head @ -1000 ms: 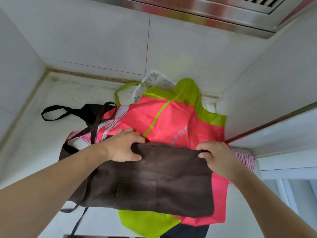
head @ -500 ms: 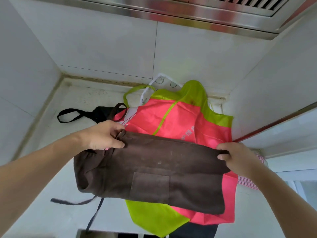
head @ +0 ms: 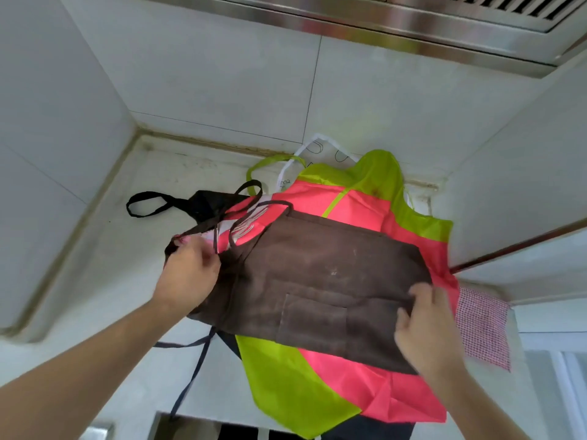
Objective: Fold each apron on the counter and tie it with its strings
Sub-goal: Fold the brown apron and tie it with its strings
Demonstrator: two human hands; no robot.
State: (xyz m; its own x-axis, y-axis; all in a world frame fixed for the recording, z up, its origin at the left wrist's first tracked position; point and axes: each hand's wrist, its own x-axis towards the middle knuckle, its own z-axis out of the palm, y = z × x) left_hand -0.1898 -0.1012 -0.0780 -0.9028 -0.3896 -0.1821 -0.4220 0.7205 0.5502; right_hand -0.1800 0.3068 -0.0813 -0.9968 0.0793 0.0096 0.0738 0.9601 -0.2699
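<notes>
Now I'm mid-fold: both hands' fingers clamp the brown apron (head: pixel 320 274) over the pink apron (head: pixel 355 204); next, gather its strings (head: pixel 244 214).

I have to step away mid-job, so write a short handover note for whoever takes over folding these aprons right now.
Left hand: grips the brown apron at its left end, by the strings.
Right hand: pinches the apron's right edge.
The brown apron is folded into a band and lies on the pink and green apron. A black apron and a red checked cloth lie underneath on the counter.
Done: first fold of the brown apron.
Left: finish folding, tie it with its strings, then do the others.
</notes>
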